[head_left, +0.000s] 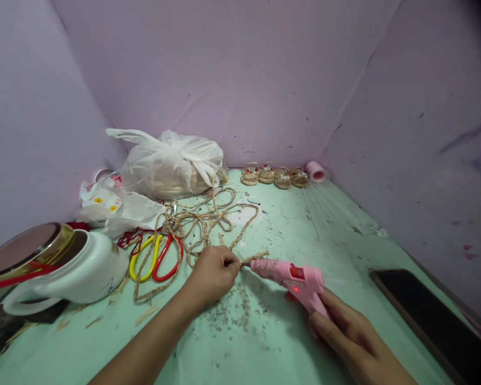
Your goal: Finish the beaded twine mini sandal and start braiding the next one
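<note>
My left hand [212, 272] is closed in a pinch on the end of a braided jute rope [200, 222], whose loose coils lie tangled on the green table behind it. My right hand [350, 334] grips a pink hot glue gun [292, 278] with a red light lit on its body. The gun's nozzle points left and sits right at the short rope end [254, 258] that sticks out of my left fingers. Both hands rest low over the table.
Red and yellow scissors [156, 256] lie under the rope. A white pot [64, 267] with a gold lid stands at left, a knotted plastic bag [172, 163] behind. Several small woven jute pieces [274, 176] and a pink spool [316, 171] sit at the back. A dark phone [428, 315] lies right.
</note>
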`<action>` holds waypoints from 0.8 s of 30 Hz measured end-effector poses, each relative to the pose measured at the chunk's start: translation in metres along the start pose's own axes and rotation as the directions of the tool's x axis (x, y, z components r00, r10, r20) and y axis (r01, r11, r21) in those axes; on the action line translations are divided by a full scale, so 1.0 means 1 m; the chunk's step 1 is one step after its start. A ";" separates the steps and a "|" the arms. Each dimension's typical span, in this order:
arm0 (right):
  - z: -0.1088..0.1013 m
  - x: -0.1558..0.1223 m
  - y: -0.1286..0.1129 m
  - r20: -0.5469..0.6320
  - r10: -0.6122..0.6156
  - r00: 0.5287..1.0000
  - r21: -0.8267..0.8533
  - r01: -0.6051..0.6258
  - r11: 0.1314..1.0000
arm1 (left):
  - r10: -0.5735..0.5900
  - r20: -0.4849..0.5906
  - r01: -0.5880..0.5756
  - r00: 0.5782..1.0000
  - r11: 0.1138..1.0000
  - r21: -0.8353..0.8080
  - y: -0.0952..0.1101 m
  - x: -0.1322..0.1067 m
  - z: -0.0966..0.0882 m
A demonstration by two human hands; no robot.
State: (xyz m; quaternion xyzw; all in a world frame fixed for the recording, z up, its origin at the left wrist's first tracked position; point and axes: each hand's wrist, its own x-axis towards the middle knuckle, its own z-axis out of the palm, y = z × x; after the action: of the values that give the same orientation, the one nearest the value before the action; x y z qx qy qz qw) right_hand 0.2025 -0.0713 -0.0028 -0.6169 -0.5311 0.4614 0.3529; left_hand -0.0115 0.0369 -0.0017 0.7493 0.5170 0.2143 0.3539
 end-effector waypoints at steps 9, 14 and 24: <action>-0.001 0.000 -0.006 -0.053 -0.058 0.997 -0.063 0.054 0.997 | -0.020 -0.003 0.020 1.000 1.000 -0.002 0.000 0.000 0.000; -0.001 -0.001 -0.007 -0.092 -0.062 0.994 -0.047 0.058 0.997 | -0.015 -0.011 0.015 1.000 1.000 -0.005 0.000 0.000 0.000; -0.004 -0.002 -0.001 -0.080 -0.011 0.997 -0.042 0.008 0.999 | -0.014 -0.007 0.014 1.000 1.000 -0.015 -0.001 0.000 0.000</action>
State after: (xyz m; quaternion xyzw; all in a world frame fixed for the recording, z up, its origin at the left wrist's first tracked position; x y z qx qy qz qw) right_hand 0.2056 -0.0727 -0.0001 -0.6397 -0.5289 0.4234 0.3631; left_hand -0.0117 0.0372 -0.0022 0.7423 0.5218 0.2183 0.3592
